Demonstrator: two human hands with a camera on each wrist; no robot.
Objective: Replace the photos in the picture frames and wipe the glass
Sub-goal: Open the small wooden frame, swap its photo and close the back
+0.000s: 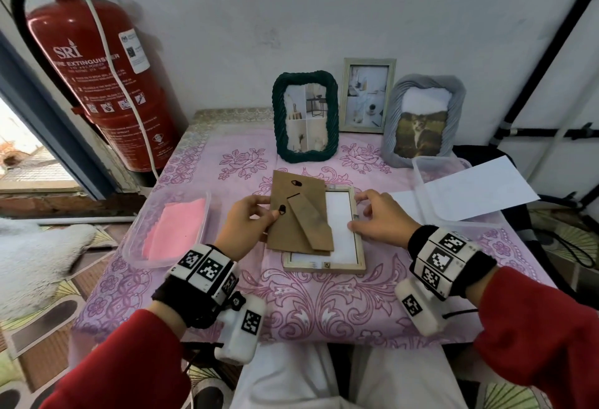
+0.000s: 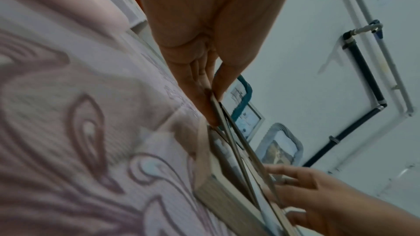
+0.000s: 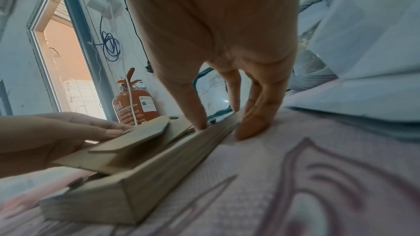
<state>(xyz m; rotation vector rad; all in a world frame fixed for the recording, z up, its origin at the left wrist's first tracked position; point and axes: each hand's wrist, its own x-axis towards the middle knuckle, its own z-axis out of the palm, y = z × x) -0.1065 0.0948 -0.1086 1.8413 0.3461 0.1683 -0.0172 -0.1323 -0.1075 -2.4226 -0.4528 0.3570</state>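
Note:
A pale wooden picture frame [image 1: 324, 266] lies face down on the pink floral tablecloth [image 1: 324, 305], with a white sheet [image 1: 340, 224] showing inside it. My left hand [image 1: 272, 211] pinches the left edge of the brown backing board [image 1: 299, 230], thumb on top, and holds it lifted and shifted left over the frame. The board's stand flap [image 3: 136, 137] lies on top. My right hand [image 1: 356, 211] presses the frame's right rail [image 3: 159, 173], thumb on the rail and straight fingers [image 3: 250, 128] on the cloth beside it.
A dark green frame [image 1: 304, 149], a pale frame [image 1: 368, 63] and a grey frame [image 1: 421, 84] stand at the back. A clear tub [image 1: 136, 240] with a pink cloth [image 1: 175, 230] sits left. Another clear tub [image 1: 421, 178] with white sheets [image 1: 470, 188] sits right. A fire extinguisher [image 1: 94, 84] hangs far left.

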